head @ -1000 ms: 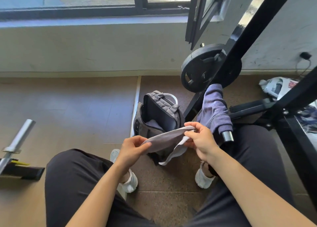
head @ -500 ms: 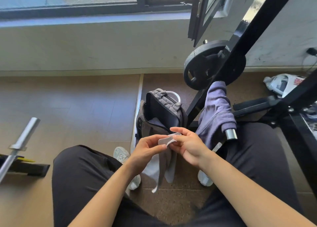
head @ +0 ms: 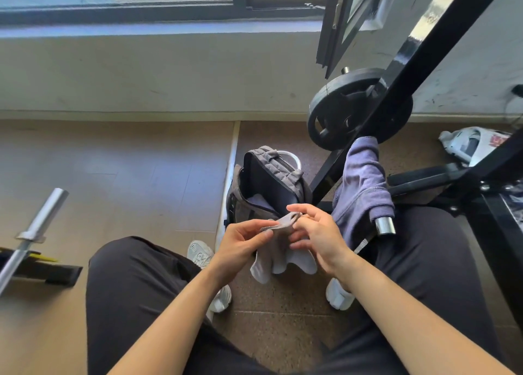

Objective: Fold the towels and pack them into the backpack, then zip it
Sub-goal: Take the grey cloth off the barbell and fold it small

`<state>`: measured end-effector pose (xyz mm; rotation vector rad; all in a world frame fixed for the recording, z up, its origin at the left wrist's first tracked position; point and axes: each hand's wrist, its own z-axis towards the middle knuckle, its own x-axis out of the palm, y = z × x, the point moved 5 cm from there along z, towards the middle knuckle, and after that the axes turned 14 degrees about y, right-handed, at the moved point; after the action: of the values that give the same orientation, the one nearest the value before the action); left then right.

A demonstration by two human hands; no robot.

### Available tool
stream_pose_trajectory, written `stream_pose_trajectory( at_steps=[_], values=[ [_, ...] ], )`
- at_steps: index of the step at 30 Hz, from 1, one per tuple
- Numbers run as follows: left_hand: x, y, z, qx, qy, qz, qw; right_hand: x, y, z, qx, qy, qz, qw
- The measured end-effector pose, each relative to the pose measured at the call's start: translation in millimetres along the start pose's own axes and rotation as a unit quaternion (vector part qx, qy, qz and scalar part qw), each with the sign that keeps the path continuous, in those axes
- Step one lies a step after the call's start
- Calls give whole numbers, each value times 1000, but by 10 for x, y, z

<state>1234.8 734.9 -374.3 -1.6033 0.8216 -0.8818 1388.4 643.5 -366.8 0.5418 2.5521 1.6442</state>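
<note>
Towels are the job, and one small grey towel (head: 278, 248) hangs folded over in front of the open backpack (head: 268, 189), pinched at its top edge so the loose ends drop evenly and the halves line up. Far to the backpack's left a steel barbell end (head: 42, 217) lies on the floor, well clear of the work. Nearer, the left hand (head: 242, 245) grips the towel's upper left edge between thumb and fingers. The right hand (head: 317, 234) pinches the same edge just beside it with thumb and forefinger, its other fingers spread loose. Inside the backpack, which stands on the floor between the feet with its flap up, something pale and folded already shows, probably a towel. To the backpack's right a purple towel (head: 360, 190) is draped over a bar of the black weight rack (head: 410, 63), waiting its turn; the weight plate (head: 343, 110) crowds that side, so reaching it means working around the frame.
</note>
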Motion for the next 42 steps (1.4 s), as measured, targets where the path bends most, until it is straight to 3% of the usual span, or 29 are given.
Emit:
stream_pose_trajectory(
  at_steps=[2, 4, 7, 13, 17, 23, 30, 36, 42],
  values=[
    [-26, -33, 4, -1, -4, 24, 1000, -64, 117, -18, -79, -30, -275, 958],
    [-29, -68, 4, 7, 1, 30, 1000, -3, 153, -18, -137, 27, -403, 905],
    [-12, -107, -8, 18, 13, 16, 1000, 75, 94, -2, -123, 116, -367, 915],
    [-61, -144, -36, 25, 18, -24, 999, 62, 126, 13, -154, 114, -357, 914],
    [-30, -119, -41, 28, 24, -24, 999, 134, 109, -19, -115, 199, -284, 931],
    [-32, -112, -15, 48, 18, -51, 997, 40, 100, 12, -110, 155, -293, 937],
    [-7, -33, 35, 57, 18, 87, 994, 6, 159, -46, -113, 187, -227, 949],
    [11, 45, 48, 37, 41, 206, 977, -58, 225, -79, -122, 166, -188, 960],
    [78, 177, 91, 5, 107, 270, 957, -43, 271, -118, -144, 179, -123, 965]
  ],
)
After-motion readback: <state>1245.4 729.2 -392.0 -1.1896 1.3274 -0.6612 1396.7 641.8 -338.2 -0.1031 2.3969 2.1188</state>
